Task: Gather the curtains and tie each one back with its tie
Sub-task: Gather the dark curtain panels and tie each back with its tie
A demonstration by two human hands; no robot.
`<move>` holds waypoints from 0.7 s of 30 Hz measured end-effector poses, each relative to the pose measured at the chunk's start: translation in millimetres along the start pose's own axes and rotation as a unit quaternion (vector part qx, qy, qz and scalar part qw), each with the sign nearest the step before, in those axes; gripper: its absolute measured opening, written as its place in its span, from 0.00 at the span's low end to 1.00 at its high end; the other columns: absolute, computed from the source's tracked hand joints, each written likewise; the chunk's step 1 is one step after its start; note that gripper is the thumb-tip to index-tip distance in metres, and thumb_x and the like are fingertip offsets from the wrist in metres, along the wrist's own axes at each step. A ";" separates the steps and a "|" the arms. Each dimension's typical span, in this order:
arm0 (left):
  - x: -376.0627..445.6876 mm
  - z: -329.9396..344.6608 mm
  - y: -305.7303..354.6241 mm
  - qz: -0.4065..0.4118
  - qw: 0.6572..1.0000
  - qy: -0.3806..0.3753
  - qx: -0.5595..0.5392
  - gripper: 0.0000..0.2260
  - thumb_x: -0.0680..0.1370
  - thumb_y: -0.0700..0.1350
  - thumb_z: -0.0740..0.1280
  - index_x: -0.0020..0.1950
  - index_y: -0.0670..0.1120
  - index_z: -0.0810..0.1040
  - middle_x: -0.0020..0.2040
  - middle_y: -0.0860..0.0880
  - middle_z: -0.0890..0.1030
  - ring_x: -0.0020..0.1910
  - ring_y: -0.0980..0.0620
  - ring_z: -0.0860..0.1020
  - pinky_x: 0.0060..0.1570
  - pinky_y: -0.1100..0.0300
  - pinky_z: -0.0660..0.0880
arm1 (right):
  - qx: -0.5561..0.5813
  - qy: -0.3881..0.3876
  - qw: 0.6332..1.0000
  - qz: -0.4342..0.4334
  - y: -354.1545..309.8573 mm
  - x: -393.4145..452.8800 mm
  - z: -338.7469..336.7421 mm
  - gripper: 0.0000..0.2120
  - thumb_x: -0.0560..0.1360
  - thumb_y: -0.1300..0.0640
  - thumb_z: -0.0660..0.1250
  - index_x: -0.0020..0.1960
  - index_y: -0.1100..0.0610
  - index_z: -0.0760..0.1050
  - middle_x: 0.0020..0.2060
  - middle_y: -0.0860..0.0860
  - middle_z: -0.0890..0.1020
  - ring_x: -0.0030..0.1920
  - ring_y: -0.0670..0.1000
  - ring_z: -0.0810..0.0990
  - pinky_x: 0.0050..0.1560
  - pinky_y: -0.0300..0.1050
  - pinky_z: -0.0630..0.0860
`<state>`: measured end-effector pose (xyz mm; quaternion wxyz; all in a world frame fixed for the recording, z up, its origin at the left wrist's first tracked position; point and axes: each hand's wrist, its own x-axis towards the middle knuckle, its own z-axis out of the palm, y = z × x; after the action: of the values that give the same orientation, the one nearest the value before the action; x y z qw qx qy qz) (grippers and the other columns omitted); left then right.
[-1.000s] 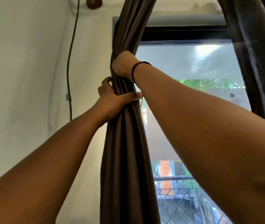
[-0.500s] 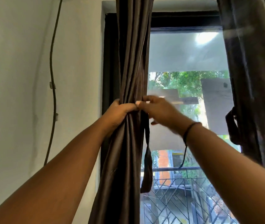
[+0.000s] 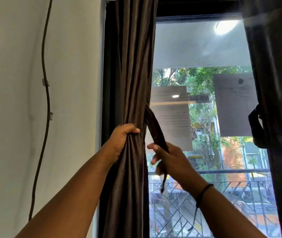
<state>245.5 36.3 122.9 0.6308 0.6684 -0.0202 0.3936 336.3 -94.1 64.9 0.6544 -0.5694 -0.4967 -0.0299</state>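
Down from the bunch since half a second ago, the right hand (image 3: pixel 171 158) now draws the tie (image 3: pixel 155 129) out slantwise, while the left hand (image 3: pixel 122 140) keeps its hold.

At far left a cable (image 3: pixel 46 93) runs down the wall (image 3: pixel 13 100), well clear of the work. The left hand grips the gathered curtain (image 3: pixel 133 74) against the window frame (image 3: pixel 108 83), fingers wrapped round the folds; the cloth looks soft, slick and fairly heavy, so I judge a full fist at the waist holds best. The right hand pinches the limp tie, which joins the bunch just above the left hand. Open glass gives the tie swinging room. At far right hangs the second curtain (image 3: pixel 277 100), its loop (image 3: pixel 256 121) apparently fastened.
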 end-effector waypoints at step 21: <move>-16.0 20.2 8.2 0.064 0.996 -0.063 -0.024 0.10 0.62 0.43 0.69 0.37 0.38 0.84 0.38 0.40 0.82 0.35 0.49 0.81 0.40 0.60 0.78 | 0.015 -0.039 0.986 0.164 2.9 41.4 -42.9 0.11 0.73 0.47 0.67 0.46 0.54 0.81 0.38 0.50 0.80 0.35 0.51 0.75 0.40 0.44 0.73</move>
<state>240.3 9.7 123.0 0.6174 0.6741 -0.1118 0.3897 385.4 -104.5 97.2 0.6388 -0.6341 -0.4224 0.1070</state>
